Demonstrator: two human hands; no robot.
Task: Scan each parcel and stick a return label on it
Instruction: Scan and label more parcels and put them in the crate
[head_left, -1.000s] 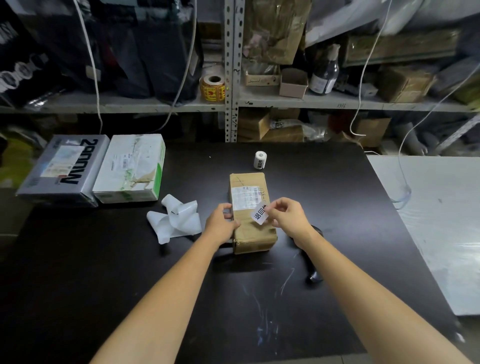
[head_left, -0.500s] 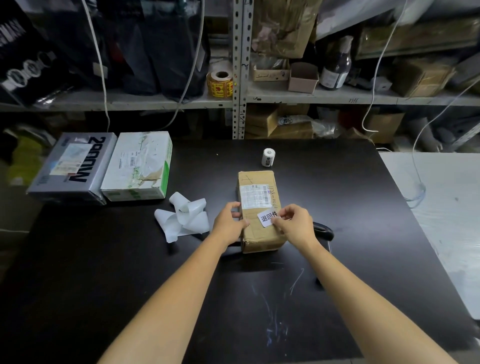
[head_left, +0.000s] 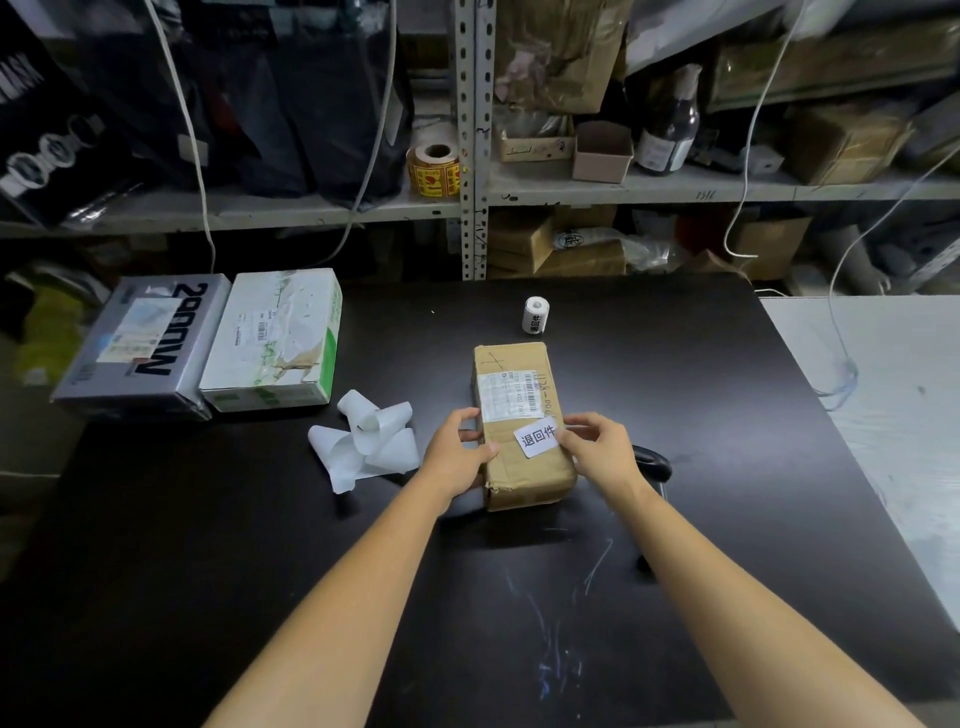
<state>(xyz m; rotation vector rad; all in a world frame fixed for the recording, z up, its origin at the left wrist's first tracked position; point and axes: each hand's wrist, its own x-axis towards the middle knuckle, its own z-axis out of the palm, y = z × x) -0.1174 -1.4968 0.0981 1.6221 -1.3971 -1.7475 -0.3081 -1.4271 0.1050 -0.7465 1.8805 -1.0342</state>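
- The parcel (head_left: 519, 483) is brown cardboard with faint dark pen marks on top.
- The shipping label (head_left: 506, 396) on the parcel is white, with fine black print and a black barcode.
- The return label (head_left: 538, 436) on the parcel's near half is white with three black characters.
- Behind the parcel, the label roll (head_left: 535, 315) is white with black print.
- Left of the parcel, the backing strip (head_left: 369, 441) is plain white.
- Further left, the white box (head_left: 275, 338) has green edges.
- Beyond it, the grey box (head_left: 145, 348) carries bold black lettering.
- Right of the parcel, the scanner (head_left: 652, 462) is black.
- Under the parcel, the worktop (head_left: 208, 545) is black, with pale bluish scratches on the near side.

Left hand (head_left: 457, 452) grips parcel (head_left: 524, 483); right hand (head_left: 597, 452) pinches return label (head_left: 537, 436) edge atop it.
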